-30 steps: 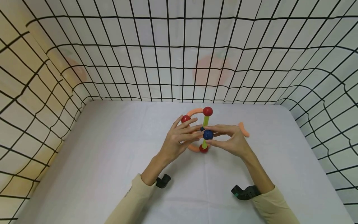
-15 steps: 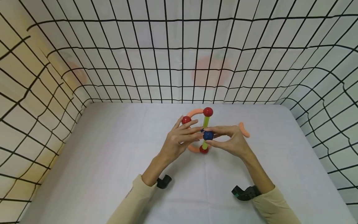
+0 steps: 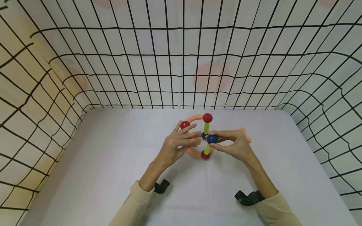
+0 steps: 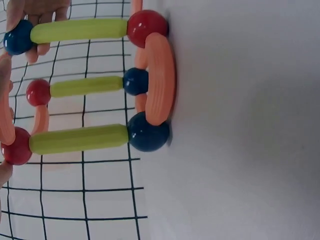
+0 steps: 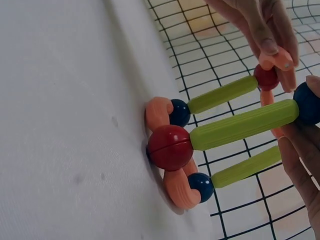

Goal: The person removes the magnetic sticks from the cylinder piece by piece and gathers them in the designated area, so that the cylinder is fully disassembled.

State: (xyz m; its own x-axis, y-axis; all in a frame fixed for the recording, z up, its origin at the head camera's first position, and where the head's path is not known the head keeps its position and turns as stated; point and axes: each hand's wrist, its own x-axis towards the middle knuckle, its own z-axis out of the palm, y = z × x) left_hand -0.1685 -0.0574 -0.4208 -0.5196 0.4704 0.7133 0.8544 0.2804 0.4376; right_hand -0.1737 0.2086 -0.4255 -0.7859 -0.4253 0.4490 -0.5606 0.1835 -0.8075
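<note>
White and faintly creased, your bench (image 3: 181, 201) bears, near its middle, a glossy red ball (image 3: 205, 155) under an upright, ribbed green rod (image 3: 207, 149). Your right hand (image 3: 237, 144) pinches the smooth blue ball (image 3: 212, 139) atop it; leftward, your left hand (image 3: 176, 146) pinches a curved orange piece (image 5: 277, 58). Farther right lies a loose orange arc (image 3: 246, 135); black mesh (image 3: 183, 55) rises beyond.

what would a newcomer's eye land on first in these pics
Most likely the bright ball-and-rod frame standing on the white table, with the right hand holding a blue ball at its top and the left hand pinching an orange curve. Next, probably, the black grid rising behind the table, then the loose orange piece just beyond the right hand.
</note>
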